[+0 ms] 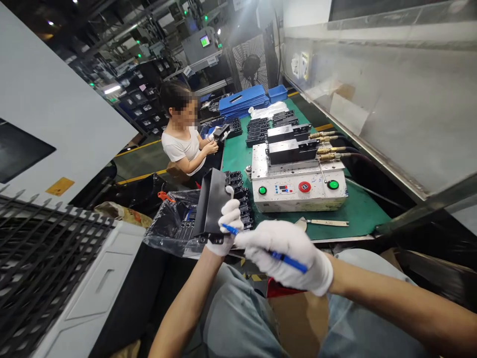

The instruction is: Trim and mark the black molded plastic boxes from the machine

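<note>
Left hand (230,219), white-gloved, fingers gripping a black plastic part (212,204) held tilted over a clear bag (167,223) of black parts, at the near edge of the green bench (357,214). Right hand (286,253), also gloved, fingers closed round a blue pen (298,264), its tip just beside the part.

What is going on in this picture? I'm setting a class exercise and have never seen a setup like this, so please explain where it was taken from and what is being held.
This view comes from a camera worn on a person's head, looking down at their own hands in white gloves. The left hand grips a flat black part, and the right hand holds a slim blue tool. Beside them lies a clear plastic bag. On the green bench mat stands a white machine with green and red buttons. Across the bench, a co-worker handles another black part.
</note>
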The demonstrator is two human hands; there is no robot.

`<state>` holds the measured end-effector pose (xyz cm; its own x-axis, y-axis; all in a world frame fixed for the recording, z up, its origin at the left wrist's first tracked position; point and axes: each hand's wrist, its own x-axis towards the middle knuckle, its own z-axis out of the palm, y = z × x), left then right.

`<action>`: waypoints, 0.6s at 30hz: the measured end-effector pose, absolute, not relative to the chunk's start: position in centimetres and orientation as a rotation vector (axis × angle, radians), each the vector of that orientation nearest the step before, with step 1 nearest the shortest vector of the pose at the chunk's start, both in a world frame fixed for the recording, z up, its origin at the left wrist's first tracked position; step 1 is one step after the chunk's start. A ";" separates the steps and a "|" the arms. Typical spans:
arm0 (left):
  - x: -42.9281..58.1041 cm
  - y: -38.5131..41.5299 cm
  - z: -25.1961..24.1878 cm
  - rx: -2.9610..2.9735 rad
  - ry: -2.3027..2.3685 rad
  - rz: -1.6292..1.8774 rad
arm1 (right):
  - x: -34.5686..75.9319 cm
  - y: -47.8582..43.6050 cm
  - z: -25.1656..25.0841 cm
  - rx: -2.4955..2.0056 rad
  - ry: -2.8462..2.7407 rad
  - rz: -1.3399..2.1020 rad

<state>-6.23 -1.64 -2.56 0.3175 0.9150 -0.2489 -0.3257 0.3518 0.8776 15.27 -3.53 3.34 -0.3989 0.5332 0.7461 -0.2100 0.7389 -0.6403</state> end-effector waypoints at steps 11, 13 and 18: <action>-6.0 0.3 -9.8 0.643 0.584 0.596 | 20.0 1.9 4.0 -0.797 -1.325 0.914; -6.0 0.3 -10.6 0.623 0.591 0.588 | 19.9 2.1 3.7 -0.779 -1.350 0.948; -4.9 0.4 -11.6 0.628 0.637 0.478 | 19.6 2.7 3.3 -0.777 -1.381 1.009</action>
